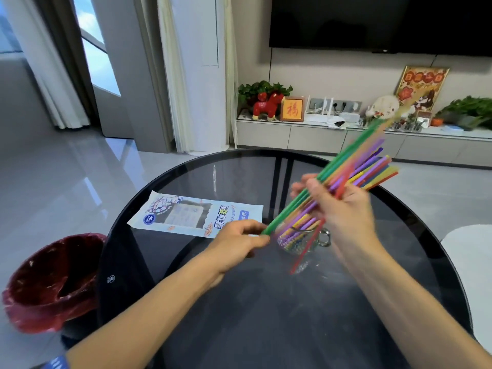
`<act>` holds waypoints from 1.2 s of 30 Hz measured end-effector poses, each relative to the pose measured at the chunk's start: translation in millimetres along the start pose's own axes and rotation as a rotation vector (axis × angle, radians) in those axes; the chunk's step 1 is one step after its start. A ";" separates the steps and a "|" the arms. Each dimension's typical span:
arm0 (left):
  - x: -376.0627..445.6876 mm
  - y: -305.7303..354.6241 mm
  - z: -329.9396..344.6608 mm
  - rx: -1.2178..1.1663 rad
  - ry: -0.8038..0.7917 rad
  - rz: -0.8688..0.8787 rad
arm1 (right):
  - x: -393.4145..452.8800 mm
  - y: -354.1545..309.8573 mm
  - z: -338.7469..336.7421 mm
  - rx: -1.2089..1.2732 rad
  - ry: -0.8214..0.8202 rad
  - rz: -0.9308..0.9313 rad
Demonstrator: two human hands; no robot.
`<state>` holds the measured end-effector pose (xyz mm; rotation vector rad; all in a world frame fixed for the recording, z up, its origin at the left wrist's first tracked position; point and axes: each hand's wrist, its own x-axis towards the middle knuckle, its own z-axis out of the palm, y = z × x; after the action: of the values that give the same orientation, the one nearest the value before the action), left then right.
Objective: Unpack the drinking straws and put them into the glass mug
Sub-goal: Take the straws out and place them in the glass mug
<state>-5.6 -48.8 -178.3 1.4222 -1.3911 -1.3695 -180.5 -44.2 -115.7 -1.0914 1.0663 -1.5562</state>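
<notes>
Straws (354,171) — bunched in the right hand's (343,206) closed grip, lower ends over the glass mug (303,241) (left hand (239,243) pinches green ones) — could splay and miss the rim.

Bare forearms, blue cuff (57,364) at left elbow

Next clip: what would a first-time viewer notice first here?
A fan of bright multicoloured plastic straws, gripped in the right hand above the clear glass mug at table centre. The left hand pinches their lower ends; the emptied printed wrapper lies flat to the left.
</notes>
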 end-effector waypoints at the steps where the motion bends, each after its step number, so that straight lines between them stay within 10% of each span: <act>1: 1.8 1.5 -4.8 -0.034 0.060 0.002 | 9.9 -7.9 -2.3 0.073 0.097 0.006; 9: -0.7 1.9 -6.5 0.034 0.097 0.052 | 40.5 -4.9 -3.3 0.215 0.340 -0.049; 16: 3.1 -21.0 20.4 0.607 -0.162 0.107 | 23.8 3.3 9.7 0.243 0.251 0.043; 29: -8.7 4.7 21.0 -0.585 -0.006 -0.113 | 2.1 13.6 19.1 0.272 0.154 0.125; 36: -2.7 2.9 5.0 -0.655 0.141 -0.185 | 31.2 -9.6 6.6 0.244 0.438 -0.100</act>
<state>-10.8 -45.7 -175.9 1.1825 -0.6333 -1.6093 -181.6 -73.5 -100.0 -0.6602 1.0786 -2.0047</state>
